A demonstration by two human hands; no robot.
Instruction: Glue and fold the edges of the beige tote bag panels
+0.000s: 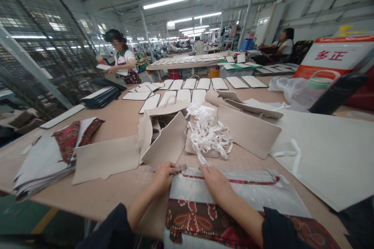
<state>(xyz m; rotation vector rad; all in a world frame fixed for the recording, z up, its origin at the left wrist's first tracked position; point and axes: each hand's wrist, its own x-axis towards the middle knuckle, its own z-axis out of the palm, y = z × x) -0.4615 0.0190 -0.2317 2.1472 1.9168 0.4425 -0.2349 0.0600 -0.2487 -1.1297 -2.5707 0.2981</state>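
A panel of grey-white and dark red patterned fabric (193, 218) lies at the table's front edge, its backing partly showing. My left hand (164, 175) pinches the panel's upper left corner between thumb and fingers. Along the same top edge, my right hand (216, 183) has its fingers pressed together on the cloth; their tips are partly hidden. Just beyond the right fingertips lies a tangled heap of white tape (209, 132). Beige panels (166, 140) stand and lie around that heap.
A folded stack of similar fabric (46, 163) is at left. Rows of white dark-edged panels (184, 96) cover the table's far part. At right are a large white sheet (324, 151), a dark bottle-like object (339, 93) and an orange-white container (333, 58). A co-worker (124, 60) stands beyond the table.
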